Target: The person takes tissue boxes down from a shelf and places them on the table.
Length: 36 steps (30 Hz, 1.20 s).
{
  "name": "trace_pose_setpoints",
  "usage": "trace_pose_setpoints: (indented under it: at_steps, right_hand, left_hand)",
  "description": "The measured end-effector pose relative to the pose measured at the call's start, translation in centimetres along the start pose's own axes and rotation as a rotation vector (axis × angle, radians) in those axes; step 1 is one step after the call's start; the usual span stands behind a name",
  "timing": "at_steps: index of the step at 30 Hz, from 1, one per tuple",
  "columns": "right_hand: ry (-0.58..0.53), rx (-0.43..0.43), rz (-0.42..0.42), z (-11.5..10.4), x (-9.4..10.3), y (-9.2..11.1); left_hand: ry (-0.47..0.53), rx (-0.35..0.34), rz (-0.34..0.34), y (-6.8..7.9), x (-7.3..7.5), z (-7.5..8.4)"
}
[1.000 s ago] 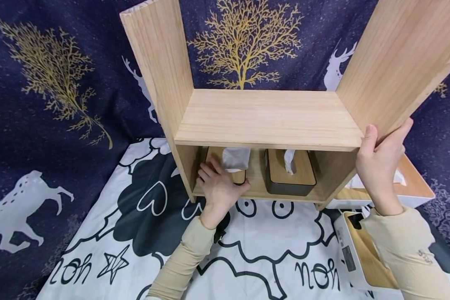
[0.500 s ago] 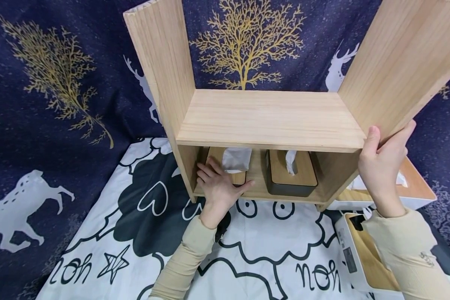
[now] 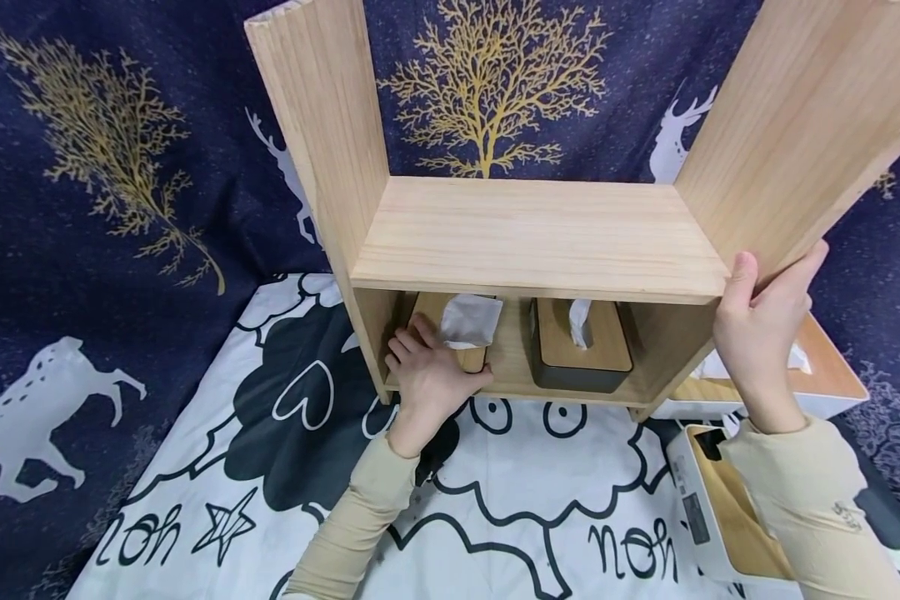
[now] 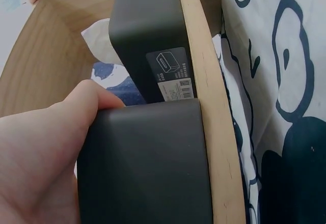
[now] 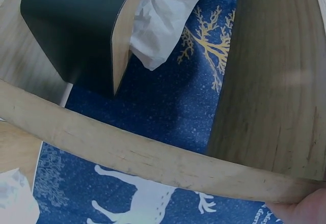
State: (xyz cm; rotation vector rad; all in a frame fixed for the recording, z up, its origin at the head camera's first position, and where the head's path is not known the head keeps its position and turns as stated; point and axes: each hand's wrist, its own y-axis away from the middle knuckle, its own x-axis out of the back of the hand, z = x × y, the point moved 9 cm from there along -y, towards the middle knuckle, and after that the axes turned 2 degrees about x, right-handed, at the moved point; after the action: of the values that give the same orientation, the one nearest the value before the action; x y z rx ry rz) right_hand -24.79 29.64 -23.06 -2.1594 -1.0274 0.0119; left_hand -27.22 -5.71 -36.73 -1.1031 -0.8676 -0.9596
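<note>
Inside the lower compartment of a light wooden shelf (image 3: 547, 237), my left hand (image 3: 429, 375) grips the left tissue box (image 3: 471, 358), which has a dark body and a wooden lid with a tissue sticking out. The left wrist view shows my thumb bent over an edge of this box (image 4: 145, 163); the fingers lie out of sight there. To its right stands a matching tissue box (image 3: 585, 367), with a label on its side in the left wrist view. My right hand (image 3: 767, 333) holds the shelf's right side panel, thumb on the inner face and fingers around the outside.
White tissue boxes with wooden tops lie right of the shelf: one (image 3: 832, 383) behind my right wrist, another (image 3: 690, 492) partly under the right sleeve. A black-and-white patterned cloth (image 3: 532, 467) covers the surface. Dark blue fabric (image 3: 120, 275) hangs behind.
My left hand has shifted slightly left, and the left tissue box has turned a little with it. My right hand keeps its place on the side panel.
</note>
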Motion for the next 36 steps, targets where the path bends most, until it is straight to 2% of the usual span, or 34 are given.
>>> trace_pose_setpoints:
  at_steps: [12, 18, 26, 33, 36]
  right_hand:
    - [-0.016, 0.027, -0.001, 0.0, 0.0, 0.1]
    - [-0.022, 0.026, -0.003, 0.1, -0.1, 0.0]
    - [-0.028, 0.034, -0.002, 0.0, -0.2, -0.1]
    - [-0.023, 0.027, 0.007, 0.1, -0.1, 0.0]
    - [-0.020, 0.025, 0.008, 0.1, -0.1, 0.0]
  left_hand:
    - [0.142, -0.105, 0.093, 0.6, 0.8, -0.5]
    - [0.148, -0.167, 0.175, 1.3, 1.4, -0.5]
    - [0.154, -0.197, 0.191, 2.1, 1.7, -0.8]
    - [0.160, -0.241, 0.254, 2.9, 2.6, -0.9]
    - [0.176, -0.268, 0.261, 3.2, 2.9, -0.9]
